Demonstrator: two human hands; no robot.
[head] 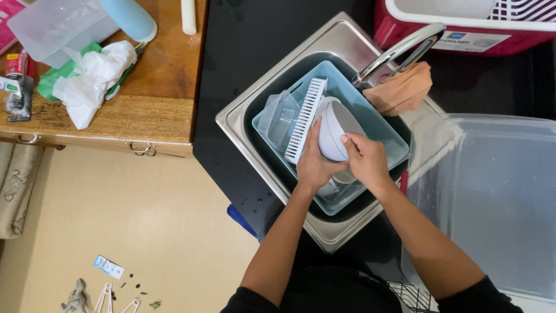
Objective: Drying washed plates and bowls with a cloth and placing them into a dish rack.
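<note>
I see both hands over the steel sink: the left hand cups a white bowl from below, the right hand presses fingers on its rim. The bowl sits mid-basin above a pale blue tub, beside 1 white slatted rack.

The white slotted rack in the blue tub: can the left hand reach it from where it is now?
Probably yes. The left hand cups the white bowl, and the white slotted rack stands right beside its fingers with nothing between them. But the hand would first have to let go of the bowl.
</note>
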